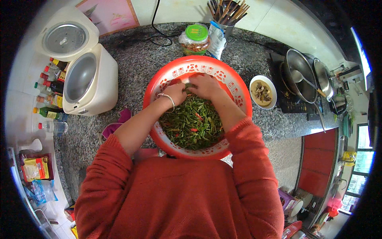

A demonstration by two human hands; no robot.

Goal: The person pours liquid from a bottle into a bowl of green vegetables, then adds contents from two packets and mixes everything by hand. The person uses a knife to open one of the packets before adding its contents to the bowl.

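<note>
A large red and white plastic basin (198,154) with a patterned wall stands on the speckled stone counter in front of me. Chopped green vegetables (194,125) with a few red pieces lie in it. Both my hands are inside, near the basin's far wall. My left hand (176,93), with a bangle at the wrist, has its fingertips at a dark green piece. My right hand (206,86) touches the same spot from the other side, its fingers bent. Part of the fingers is hidden, and what lies under them cannot be made out.
An open rice cooker (107,86) and several bottles stand at the left. Behind the basin are a green-lidded jar (196,33) and a holder of chopsticks (228,28). To the right are a bowl of food (252,95) and a wok (301,64) with a ladle.
</note>
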